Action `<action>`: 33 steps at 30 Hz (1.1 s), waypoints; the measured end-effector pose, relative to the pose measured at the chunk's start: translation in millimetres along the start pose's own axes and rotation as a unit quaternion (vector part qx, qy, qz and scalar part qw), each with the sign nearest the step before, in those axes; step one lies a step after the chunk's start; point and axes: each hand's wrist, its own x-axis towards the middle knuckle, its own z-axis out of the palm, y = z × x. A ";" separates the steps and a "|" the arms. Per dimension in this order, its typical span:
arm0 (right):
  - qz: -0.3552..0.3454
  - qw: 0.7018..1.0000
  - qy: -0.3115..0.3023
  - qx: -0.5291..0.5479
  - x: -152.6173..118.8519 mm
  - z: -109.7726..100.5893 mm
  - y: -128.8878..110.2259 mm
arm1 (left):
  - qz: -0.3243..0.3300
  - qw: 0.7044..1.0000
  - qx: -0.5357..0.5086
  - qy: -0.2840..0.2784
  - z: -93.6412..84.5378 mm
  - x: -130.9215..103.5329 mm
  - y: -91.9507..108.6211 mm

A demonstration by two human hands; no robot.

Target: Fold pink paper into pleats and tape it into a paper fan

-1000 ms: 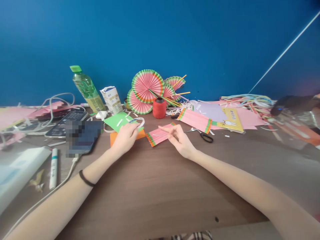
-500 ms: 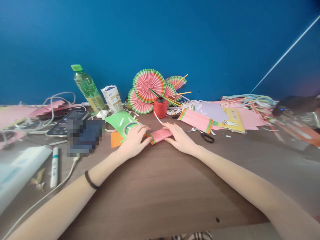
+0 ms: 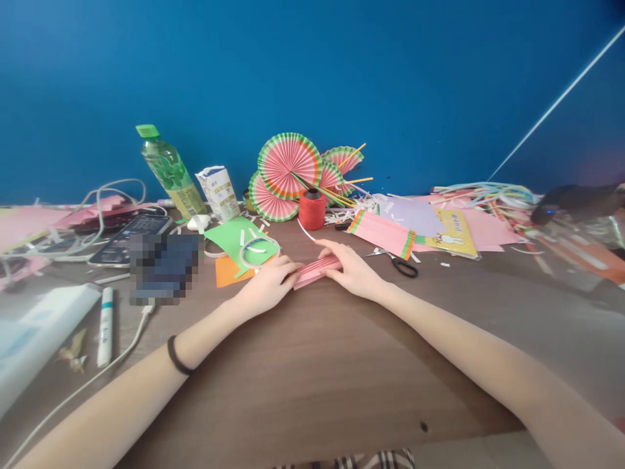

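Between my two hands lies a strip of pleated pink paper (image 3: 316, 271), its folds running lengthwise. My left hand (image 3: 267, 283) grips the left end, fingers on top and thumb at the near side. My right hand (image 3: 355, 268) is closed on the right end in the same way, covering that edge. Just behind the strip stands a spool of red thread (image 3: 312, 212). A flat pleated pink sheet with green and orange edges (image 3: 383, 233) lies beyond my right hand, near black-handled scissors (image 3: 404, 267). A roll of clear tape (image 3: 260, 253) sits by my left hand on green paper (image 3: 232, 236).
Finished round paper fans (image 3: 290, 166) lean against the blue wall. A green bottle (image 3: 170, 172) and a white carton (image 3: 218, 193) stand at the back left. Phones (image 3: 168, 267), cables and a marker (image 3: 105, 327) lie on the left; a yellow packet (image 3: 456, 232) lies on the right.
My left hand has moved a little right and nearer, off the tape roll, and now covers the strip's green and orange end. My right hand has barely shifted.
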 end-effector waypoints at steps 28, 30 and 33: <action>-0.011 0.996 0.066 0.062 0.4 -5.5 -6.0 | -0.116 0.968 -0.218 -0.045 5.2 -3.5 10.3; -0.035 0.986 0.140 0.087 1.9 -9.1 -9.9 | -0.174 0.934 -0.304 -0.062 3.6 -1.6 10.5; -0.022 0.966 0.177 0.187 2.9 -14.8 -20.0 | -0.244 0.886 -0.388 -0.066 1.4 1.5 10.1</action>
